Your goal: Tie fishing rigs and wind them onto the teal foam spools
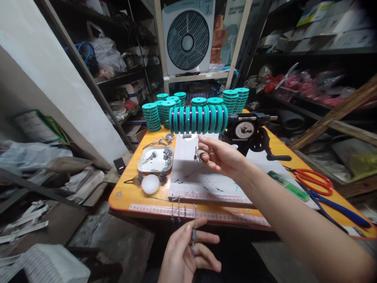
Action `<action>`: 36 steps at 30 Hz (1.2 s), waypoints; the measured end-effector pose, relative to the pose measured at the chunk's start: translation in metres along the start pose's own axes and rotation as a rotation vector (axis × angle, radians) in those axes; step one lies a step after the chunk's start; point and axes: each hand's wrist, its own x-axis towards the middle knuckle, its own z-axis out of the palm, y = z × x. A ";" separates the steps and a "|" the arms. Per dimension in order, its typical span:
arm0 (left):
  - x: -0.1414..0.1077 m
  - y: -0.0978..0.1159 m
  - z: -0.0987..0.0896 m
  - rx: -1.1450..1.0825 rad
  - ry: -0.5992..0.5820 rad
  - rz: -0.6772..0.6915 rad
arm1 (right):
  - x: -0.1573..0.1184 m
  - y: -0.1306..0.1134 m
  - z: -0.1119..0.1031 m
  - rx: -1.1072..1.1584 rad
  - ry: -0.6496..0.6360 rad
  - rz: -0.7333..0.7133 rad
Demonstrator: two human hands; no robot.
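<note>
A row of teal spools wound with purple wire (198, 119) sits on the shaft of a hand-cranked winding machine (246, 131). Just below the spools is my right hand (216, 155), fingers curled, with a small pale ring-like piece at the fingers. Beneath it lies a white board (200, 184) on the orange table (129, 188). At the front edge my left hand (191, 245) pinches a small grey metal piece (193, 235) between thumb and index finger, its other fingers apart. Several thin metal pieces (178, 208) hang at the table edge beyond it.
Stacked teal spools (151, 117) stand at the back. A white tray (141, 165) of small parts and a white round cup (150, 184) are left. Red-handled scissors (313, 181), blue-handled pliers (341, 208) and a green box (290, 186) lie right. A fan (188, 41) stands behind.
</note>
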 end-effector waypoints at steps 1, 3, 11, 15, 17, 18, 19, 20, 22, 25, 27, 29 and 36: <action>-0.001 -0.002 -0.004 0.000 -0.003 -0.018 | -0.001 -0.001 -0.001 -0.004 0.004 0.001; -0.006 -0.004 -0.014 0.070 0.019 -0.052 | -0.002 -0.002 -0.002 -0.019 0.008 0.009; 0.001 0.046 0.019 0.825 0.458 0.604 | -0.003 -0.009 0.006 -0.088 -0.063 0.039; 0.044 0.083 0.062 0.598 0.113 0.626 | -0.006 -0.014 0.008 -0.121 -0.102 0.047; 0.062 0.091 0.074 0.550 0.026 0.577 | -0.008 -0.016 0.008 -0.137 -0.116 0.051; 0.068 0.093 0.076 0.530 -0.007 0.551 | -0.009 -0.016 0.007 -0.141 -0.118 0.051; 0.072 0.094 0.078 0.522 -0.034 0.524 | -0.010 -0.017 0.007 -0.142 -0.117 0.053; 0.073 0.095 0.078 0.507 -0.057 0.498 | -0.011 -0.017 0.006 -0.139 -0.113 0.058; 0.070 0.094 0.077 0.475 -0.083 0.446 | -0.011 -0.016 0.005 -0.125 -0.097 0.075; 0.058 0.086 0.070 0.453 -0.082 0.363 | -0.007 -0.013 0.002 -0.089 -0.061 0.077; 0.048 0.077 0.063 0.456 -0.070 0.319 | -0.005 -0.012 -0.001 -0.071 -0.047 0.061; 0.040 0.068 0.054 0.469 -0.050 0.310 | -0.003 -0.011 -0.002 -0.061 -0.049 0.048; 0.024 0.045 0.028 0.474 0.011 0.251 | -0.002 -0.009 0.001 -0.061 -0.055 0.075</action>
